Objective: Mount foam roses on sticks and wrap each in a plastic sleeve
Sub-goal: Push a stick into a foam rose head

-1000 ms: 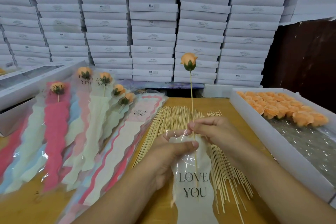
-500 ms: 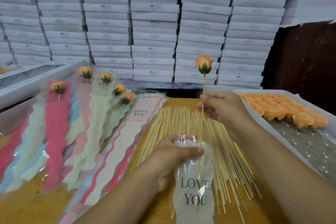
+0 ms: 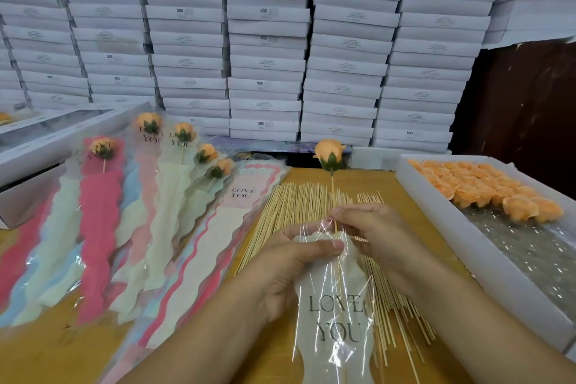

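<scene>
An orange foam rose (image 3: 329, 153) with green sepals stands upright on a thin stick (image 3: 333, 187). Most of the stick is inside a clear plastic sleeve (image 3: 336, 315) printed "LOVE YOU". My left hand (image 3: 290, 262) grips the sleeve's top, thumb across its mouth. My right hand (image 3: 371, 227) pinches the stick right at the sleeve opening. Both hands hover over a spread of loose bamboo sticks (image 3: 299, 206) on the wooden table (image 3: 411, 218).
Several wrapped roses (image 3: 149, 125) lie fanned on a stack of coloured wavy sleeves (image 3: 99, 218) at left. A white tray (image 3: 442, 221) at right holds several loose orange rose heads (image 3: 486, 190). White boxes (image 3: 268, 50) are stacked high behind the table.
The stick has slid deeper into the sleeve, so the rose sits lower. My right hand dropped from high on the stick to the sleeve mouth beside my left hand.
</scene>
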Tool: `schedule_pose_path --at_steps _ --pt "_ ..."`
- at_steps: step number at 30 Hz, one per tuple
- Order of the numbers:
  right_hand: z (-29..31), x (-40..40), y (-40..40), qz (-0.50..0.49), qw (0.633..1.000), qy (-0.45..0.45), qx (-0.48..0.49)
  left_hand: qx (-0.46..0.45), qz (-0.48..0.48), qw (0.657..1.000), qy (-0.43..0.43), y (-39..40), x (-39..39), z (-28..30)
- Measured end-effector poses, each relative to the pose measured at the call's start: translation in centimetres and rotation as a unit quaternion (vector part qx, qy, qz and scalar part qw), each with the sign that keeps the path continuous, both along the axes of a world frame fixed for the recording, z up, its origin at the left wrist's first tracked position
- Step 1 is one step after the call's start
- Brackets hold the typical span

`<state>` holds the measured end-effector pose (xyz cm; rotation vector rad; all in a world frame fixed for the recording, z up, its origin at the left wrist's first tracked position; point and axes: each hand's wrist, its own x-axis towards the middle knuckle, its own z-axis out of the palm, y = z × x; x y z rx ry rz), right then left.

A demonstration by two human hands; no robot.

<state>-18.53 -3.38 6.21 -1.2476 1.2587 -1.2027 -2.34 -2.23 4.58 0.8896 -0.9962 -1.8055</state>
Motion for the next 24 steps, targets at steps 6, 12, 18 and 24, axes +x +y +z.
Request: schedule_pose_path --at_steps 6,12,18,24 --pt "1.5 0.0 -1.3 -0.031 0.999 -0.031 -0.007 -0.004 -0.013 0.999 -0.029 0.5 -0.1 0.0" --pt "2.2 -0.9 -2.7 -0.046 0.996 -0.071 0.026 0.006 -0.053 0.997 -0.058 0.5 -0.1 -0.1" --pt "1.2 -0.9 -1.8 -0.013 0.995 -0.088 0.055 0.005 -0.046 0.997 -0.055 0.4 0.0 0.1" --pt "-0.5 -0.4 -0.3 0.020 0.994 -0.077 0.081 0.007 -0.031 0.999 -0.044 0.2 0.1 0.1"
